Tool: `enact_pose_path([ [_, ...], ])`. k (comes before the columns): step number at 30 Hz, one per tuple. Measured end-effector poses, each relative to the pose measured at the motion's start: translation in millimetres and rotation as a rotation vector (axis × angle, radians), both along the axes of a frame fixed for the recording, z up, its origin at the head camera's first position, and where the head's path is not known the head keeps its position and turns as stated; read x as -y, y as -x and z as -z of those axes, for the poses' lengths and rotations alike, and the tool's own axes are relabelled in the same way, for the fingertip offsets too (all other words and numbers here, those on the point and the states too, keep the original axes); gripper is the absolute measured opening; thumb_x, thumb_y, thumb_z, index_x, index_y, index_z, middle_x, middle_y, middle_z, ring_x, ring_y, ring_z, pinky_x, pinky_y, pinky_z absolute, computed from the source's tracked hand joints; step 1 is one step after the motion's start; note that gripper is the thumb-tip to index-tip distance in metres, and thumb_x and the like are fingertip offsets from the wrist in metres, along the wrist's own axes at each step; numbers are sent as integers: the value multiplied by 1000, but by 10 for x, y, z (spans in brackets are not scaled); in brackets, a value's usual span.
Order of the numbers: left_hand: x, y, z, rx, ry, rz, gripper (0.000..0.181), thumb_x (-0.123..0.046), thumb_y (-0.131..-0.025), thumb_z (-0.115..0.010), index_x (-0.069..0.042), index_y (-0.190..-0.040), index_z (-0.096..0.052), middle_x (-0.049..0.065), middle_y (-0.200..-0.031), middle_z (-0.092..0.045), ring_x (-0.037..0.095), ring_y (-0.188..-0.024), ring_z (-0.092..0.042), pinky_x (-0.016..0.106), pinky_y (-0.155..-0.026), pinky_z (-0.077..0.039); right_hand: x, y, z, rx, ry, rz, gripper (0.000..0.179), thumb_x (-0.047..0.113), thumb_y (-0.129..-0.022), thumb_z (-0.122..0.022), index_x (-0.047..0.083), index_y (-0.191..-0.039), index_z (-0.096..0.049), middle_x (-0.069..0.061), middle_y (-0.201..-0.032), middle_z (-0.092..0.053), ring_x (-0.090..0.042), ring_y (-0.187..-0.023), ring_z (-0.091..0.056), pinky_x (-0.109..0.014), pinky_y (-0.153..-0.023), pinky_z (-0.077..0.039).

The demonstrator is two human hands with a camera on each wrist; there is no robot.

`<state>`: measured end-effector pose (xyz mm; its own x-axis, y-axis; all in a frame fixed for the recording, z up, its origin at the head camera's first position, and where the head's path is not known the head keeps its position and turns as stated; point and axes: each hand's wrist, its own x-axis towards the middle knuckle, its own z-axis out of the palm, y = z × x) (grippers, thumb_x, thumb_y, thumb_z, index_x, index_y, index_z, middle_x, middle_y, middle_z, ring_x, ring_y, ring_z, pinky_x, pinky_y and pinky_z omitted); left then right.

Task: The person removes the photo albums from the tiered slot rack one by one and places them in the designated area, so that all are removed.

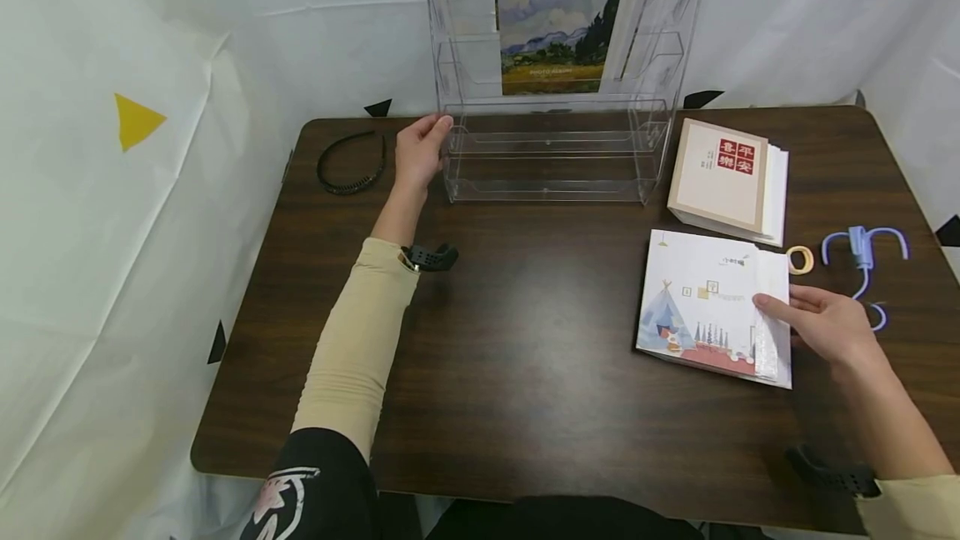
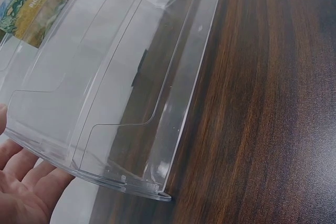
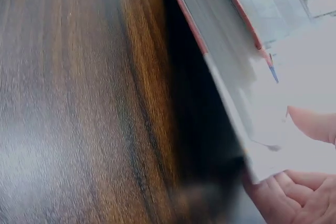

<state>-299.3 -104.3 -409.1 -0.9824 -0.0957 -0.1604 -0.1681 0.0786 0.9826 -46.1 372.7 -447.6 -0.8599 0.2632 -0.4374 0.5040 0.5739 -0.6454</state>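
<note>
On the table [image 1: 525,407], the left hand [image 1: 418,155] grips the side of the clear rack [image 1: 551,190] at twelve o'clock; well apart, the right hand [image 1: 832,323] pinches the white book [image 1: 697,315] at three. The step seems to be picking up the book; the next move likely calls for a firm hold.

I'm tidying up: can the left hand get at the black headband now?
Probably yes: the black headband lies beside the left hand, nothing between them, though that hand would first need to release the clear plastic rack.
</note>
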Motion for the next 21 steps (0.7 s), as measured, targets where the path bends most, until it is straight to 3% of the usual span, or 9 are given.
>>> enact_pose_path([
  [3, 2, -1, -3, 0, -4, 3, 42, -32, -97, -64, -10, -133, -62, 4, -132, -60, 15, -121, -51, 42, -95, -50, 6, -2, -26, -15, -28, -17, 85, 51, -93, -62, -16, -139, -40, -40, -132, -47, -6, -76, -59, -22, -59, -53],
  [7, 12, -3, 0, -4, 7, 5, 43, -33, -97, -64, -10, -133, -62, 4, -132, -60, 15, -122, -51, 42, -96, -49, 20, -6, -68, -45, -89, -61, 82, 50, -92, -64, -16, -137, -44, -40, -127, -50, -39, -90, -66, -19, -57, -50],
  [10, 19, -5, 5, -8, 18, 2, 44, -34, -97, -64, -10, -133, -62, 4, -133, -59, 15, -121, -51, 43, -96, -49, 32, -8, -96, -55, -113, -85, 79, 49, -93, -63, -16, -135, -46, -39, -126, -50, -49, -100, -62, -21, -57, -50],
  [14, 20, -9, 9, -10, 30, 1, 44, -35, -97, -64, -11, -133, -62, 4, -132, -60, 15, -120, -51, 43, -96, -49, 49, -5, -126, -42, -124, -95, 79, 50, -94, -61, -16, -135, -45, -37, -127, -49, -48, -97, -65, -40, -67, -56],
  [18, 16, -10, 6, -9, 32, 3, 44, -35, -97, -64, -11, -133, -62, 4, -132, -60, 15, -120, -52, 42, -95, -50, 74, 6, -167, -21, -139, -108, 82, 54, -94, -57, -15, -136, -44, -37, -127, -49, -52, -103, -61, -59, -76, -51],
  [21, 11, -11, 2, -6, 32, 8, 45, -36, -97, -64, -11, -134, -61, 4, -133, -59, 15, -121, -51, 42, -95, -50, 111, 28, -216, -22, -166, -108, 84, 57, -94, -55, -15, -137, -44, -38, -128, -49, -58, -113, -51, -64, -80, -46],
])
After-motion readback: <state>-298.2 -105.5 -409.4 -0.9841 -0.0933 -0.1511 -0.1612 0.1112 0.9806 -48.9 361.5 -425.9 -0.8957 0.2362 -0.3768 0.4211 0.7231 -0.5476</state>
